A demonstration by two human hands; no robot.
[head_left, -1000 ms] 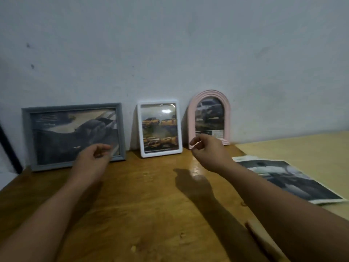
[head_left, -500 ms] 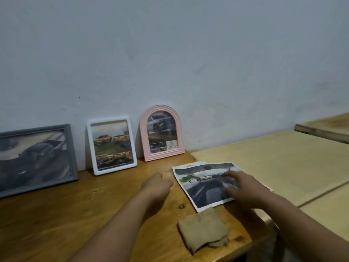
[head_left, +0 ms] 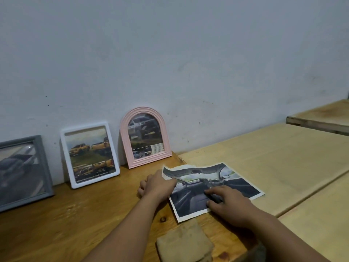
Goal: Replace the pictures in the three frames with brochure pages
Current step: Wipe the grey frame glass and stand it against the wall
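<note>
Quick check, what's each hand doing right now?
Left hand: grips the left edge of the brochure page.
Right hand: open, fingers flat on the page.

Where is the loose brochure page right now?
In the head view, the brochure page lies flat at lower right, spanning the table seam, under both hands, in front of the pink arched frame.

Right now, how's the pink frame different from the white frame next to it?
The pink frame has an arched top; the white frame is rectangular with rounded corners. The pink frame has a ridged border, the white frame a smooth one. The pink frame shows a pale truck above a few small pictures; the white frame shows yellow trucks. Both stand leaning against the wall on the wooden table, untouched by either hand.
</note>
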